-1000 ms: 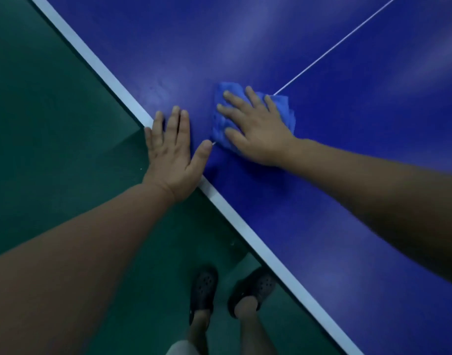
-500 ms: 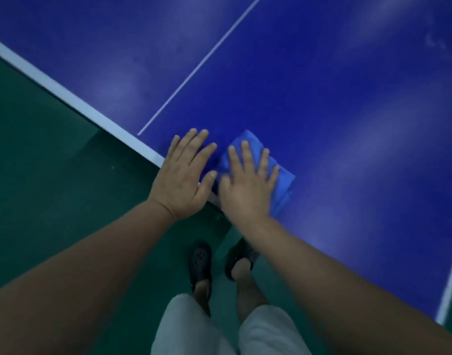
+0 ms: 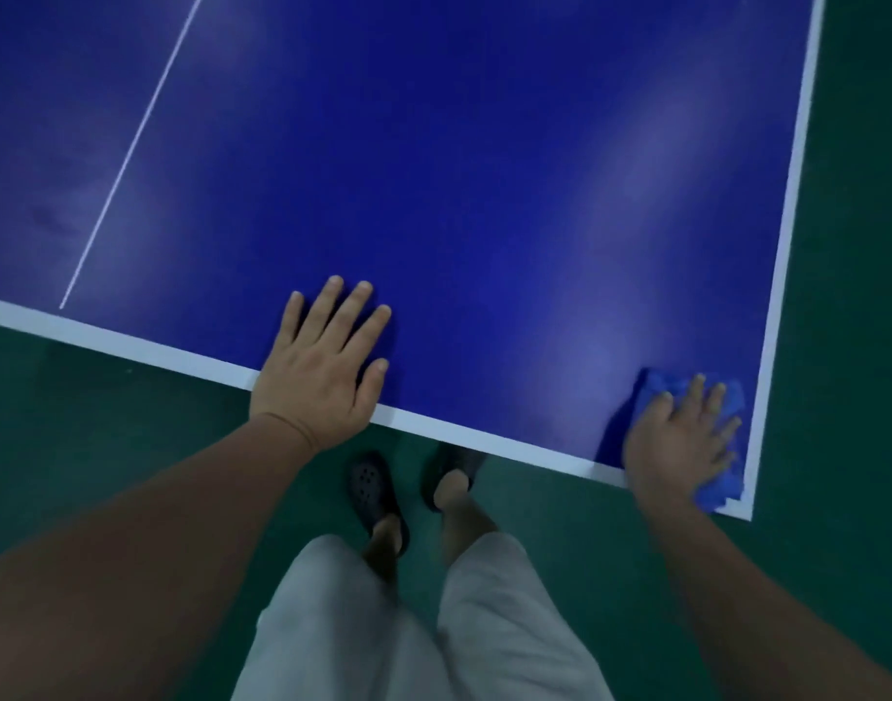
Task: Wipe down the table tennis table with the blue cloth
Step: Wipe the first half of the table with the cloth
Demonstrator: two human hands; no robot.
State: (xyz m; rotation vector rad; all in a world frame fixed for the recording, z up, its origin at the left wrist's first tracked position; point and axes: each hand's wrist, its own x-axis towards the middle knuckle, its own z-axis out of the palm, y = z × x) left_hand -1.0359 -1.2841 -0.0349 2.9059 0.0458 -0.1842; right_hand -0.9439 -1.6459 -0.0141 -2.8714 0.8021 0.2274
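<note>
The right hand [image 3: 679, 440] is pressing the blue cloth [image 3: 732, 397] flat onto the surface [image 3: 484, 169] at its near right corner. Its fingers are spread and straight, probably so that the pressure is reaching the whole pad. The cloth is overlapping the white border [image 3: 791, 194], apparently to catch the corner. The left hand [image 3: 322, 361] is lying open and flat across the near edge, likely bracing the lean.

The blue table [image 3: 484, 169], edged in white with a thin white line, carries the left hand [image 3: 317, 366] flat at its near edge and a blue cloth [image 3: 653, 392] at its near right corner under the right hand [image 3: 676, 442].
</note>
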